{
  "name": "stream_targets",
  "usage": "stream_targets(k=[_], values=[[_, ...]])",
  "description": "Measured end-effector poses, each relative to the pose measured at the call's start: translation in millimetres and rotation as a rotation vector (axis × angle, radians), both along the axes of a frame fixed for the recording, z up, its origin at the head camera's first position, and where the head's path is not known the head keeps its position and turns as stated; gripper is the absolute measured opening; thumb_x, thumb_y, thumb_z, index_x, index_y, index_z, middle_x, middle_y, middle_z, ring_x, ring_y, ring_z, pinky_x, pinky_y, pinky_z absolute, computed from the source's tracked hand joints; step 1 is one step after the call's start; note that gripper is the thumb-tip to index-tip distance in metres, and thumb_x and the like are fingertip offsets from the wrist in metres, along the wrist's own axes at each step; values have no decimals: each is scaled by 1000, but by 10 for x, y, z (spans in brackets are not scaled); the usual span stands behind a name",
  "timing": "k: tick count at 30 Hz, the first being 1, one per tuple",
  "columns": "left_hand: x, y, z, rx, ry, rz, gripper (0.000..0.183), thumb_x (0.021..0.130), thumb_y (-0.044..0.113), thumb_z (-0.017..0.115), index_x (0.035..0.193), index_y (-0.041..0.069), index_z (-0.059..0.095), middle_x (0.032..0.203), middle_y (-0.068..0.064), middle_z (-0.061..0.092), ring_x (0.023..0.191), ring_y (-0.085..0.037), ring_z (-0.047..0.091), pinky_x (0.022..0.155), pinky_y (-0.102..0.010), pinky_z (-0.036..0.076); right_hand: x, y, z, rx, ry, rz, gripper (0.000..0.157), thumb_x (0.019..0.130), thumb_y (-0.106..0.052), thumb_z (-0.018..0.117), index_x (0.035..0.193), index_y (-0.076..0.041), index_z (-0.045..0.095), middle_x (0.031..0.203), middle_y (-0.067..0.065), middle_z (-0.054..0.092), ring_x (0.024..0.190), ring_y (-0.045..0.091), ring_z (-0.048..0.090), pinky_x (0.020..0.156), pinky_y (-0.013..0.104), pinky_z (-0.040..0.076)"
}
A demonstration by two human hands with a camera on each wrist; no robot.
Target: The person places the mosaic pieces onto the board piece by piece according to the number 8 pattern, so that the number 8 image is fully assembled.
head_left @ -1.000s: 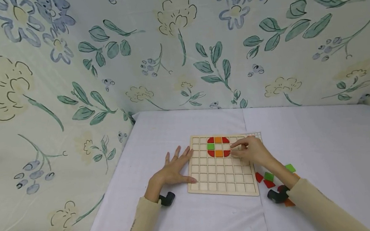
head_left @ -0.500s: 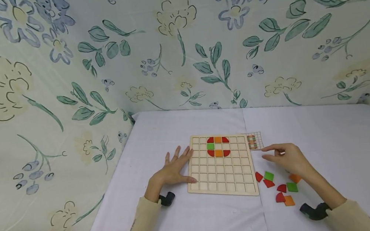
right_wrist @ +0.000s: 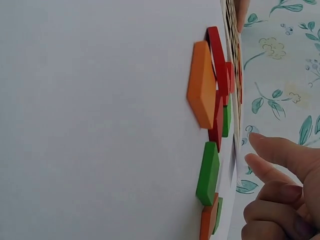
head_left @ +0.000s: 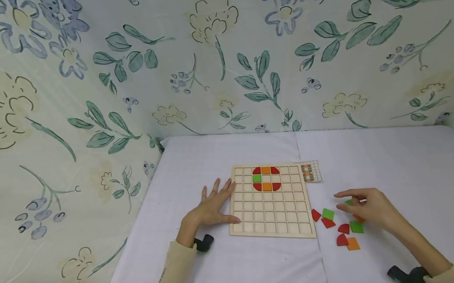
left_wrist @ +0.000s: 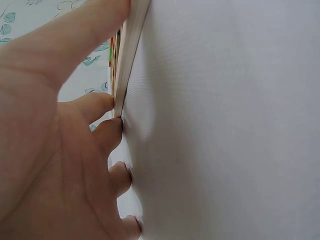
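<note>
A square wooden grid board (head_left: 266,213) lies on the white cloth, with a ring of red, orange and green pieces near its far edge. My left hand (head_left: 208,210) is spread at the board's left side. Its thumb and index finger touch the edge, as the left wrist view also shows. My right hand (head_left: 370,205) hovers above the loose pieces right of the board. Its thumb and index finger are apart with nothing between them, the other fingers bent. Beneath it a green tile (right_wrist: 207,175) and an orange tile (right_wrist: 201,85) appear in the right wrist view.
A small printed pattern card (head_left: 315,171) lies against the board's upper right edge. Several loose pieces are scattered to the right, including a green square (head_left: 328,214), a red quarter-round (head_left: 342,240) and an orange square (head_left: 353,243). A floral cloth (head_left: 187,72) hangs behind the table.
My right hand has left the board's ring of pieces and moved right and nearer, over the loose pieces, uncovering the pattern card. My left hand stays at the board's edge.
</note>
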State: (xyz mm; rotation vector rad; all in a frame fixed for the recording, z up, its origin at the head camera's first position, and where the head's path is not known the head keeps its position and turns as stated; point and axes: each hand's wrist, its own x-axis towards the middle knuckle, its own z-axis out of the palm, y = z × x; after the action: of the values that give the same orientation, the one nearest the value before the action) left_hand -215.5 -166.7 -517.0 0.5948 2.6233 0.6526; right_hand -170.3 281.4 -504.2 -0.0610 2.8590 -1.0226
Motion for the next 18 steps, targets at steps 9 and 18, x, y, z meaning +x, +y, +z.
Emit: stream_targets(k=[9,18], values=[[-1,-2,0,0,-4,-4,114,84,59,79,168,24,11,176,2,-1,162,-33,-15,126,-67,-15,88,-76,-59,-8,-64,14,42,85,-27,86,119,-5,77,61,-2,41,59,12,42,49,24,33],[-9,-6,-20,0,4,-6,114,84,59,79,168,23,11,176,1,-1,162,-33,-15,126,-67,-15,130,-131,-69,-9,-106,51,41,80,-23,89,116,-7,78,58,-4,36,53,11,38,48,21,30]])
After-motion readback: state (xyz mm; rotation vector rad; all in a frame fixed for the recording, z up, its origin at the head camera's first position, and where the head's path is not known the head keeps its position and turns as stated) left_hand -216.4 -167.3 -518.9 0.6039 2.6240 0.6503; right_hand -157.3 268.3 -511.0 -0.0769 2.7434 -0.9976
